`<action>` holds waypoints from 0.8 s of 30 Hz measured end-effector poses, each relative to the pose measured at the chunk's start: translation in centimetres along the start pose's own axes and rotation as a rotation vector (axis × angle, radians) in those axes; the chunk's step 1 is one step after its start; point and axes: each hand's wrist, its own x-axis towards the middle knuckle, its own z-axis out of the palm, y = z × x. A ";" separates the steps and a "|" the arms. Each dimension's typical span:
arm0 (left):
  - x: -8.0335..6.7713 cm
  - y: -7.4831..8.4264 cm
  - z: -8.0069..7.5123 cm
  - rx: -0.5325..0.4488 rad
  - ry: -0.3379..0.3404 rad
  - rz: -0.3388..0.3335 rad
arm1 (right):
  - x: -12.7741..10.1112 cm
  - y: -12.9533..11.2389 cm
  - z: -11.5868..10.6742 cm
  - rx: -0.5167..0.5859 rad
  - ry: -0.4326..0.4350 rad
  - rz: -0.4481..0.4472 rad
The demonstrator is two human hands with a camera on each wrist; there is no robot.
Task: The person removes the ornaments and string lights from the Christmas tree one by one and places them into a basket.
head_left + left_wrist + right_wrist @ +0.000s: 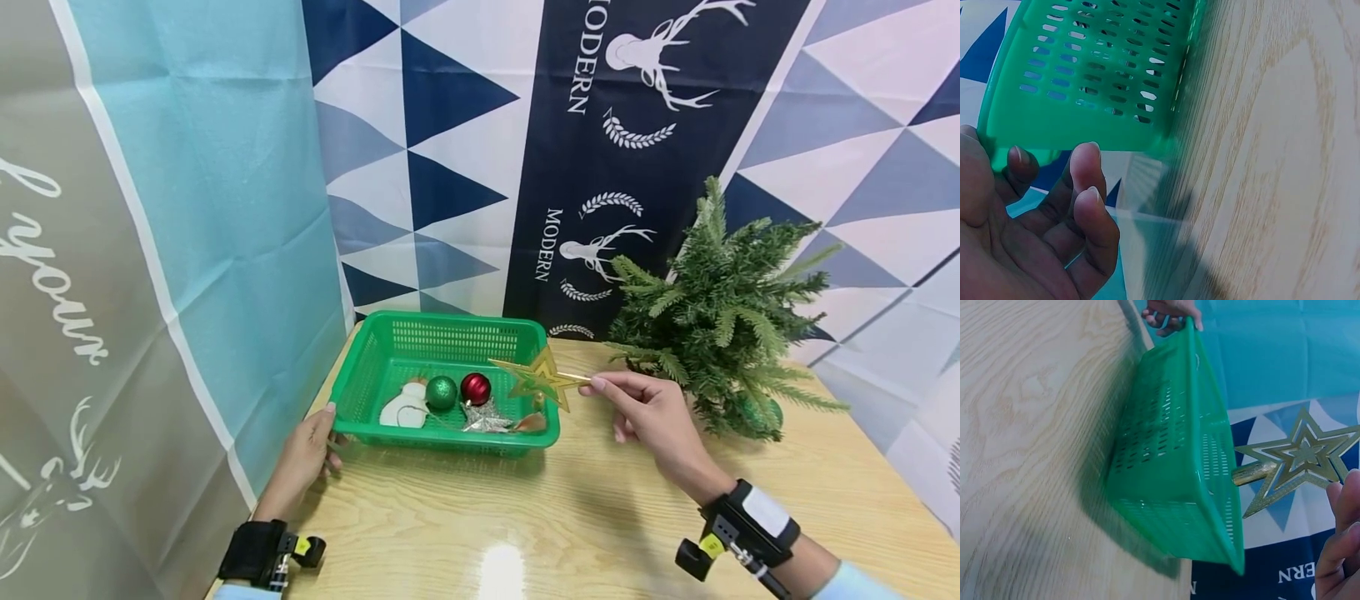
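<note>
- Over the right rim of the green basket [360, 379], a gold star topper [542, 379] is held by the right hand [651, 414]; its stem is pinched between thumb and fingertips, star face upright and clear of the basket.
- The basket's left rim is gripped by the left hand [303, 457], fingers curled round the edge, so the basket is steadied on the wooden table [585, 533].
- Step judged: star just lifted out, carry stage; nothing is fitted on the small artificial tree [720, 317] yet.
- Next move, as judged: the star is to be turned stem-down, carried right and seated on the tree's top shoot. A firm pinch and good alignment are needed, since the shoot looks thin and bendy.
- Left in the basket: green bauble [441, 392], red bauble [476, 388], a white ornament [403, 408], a silver star piece [483, 419].
- Obstructions: the tree's side branches reach toward the hand and could snag the star points; the tree top sits high against the backdrop cloth [525, 150].
- Whether the star's stem is hollow cannot be told.
</note>
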 end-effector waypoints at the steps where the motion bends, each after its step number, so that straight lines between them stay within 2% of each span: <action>1: 0.0 0.0 0.0 -0.001 0.003 0.002 | 0.1 0.0 0.2 0.006 0.001 -0.001; 13: -0.1 -0.4 -0.1 0.007 -0.014 0.015 | 0.4 0.8 1.7 0.061 -0.039 -0.010; 24: 0.0 -0.5 -0.1 0.008 0.001 0.021 | 0.7 1.2 2.8 0.053 -0.053 0.020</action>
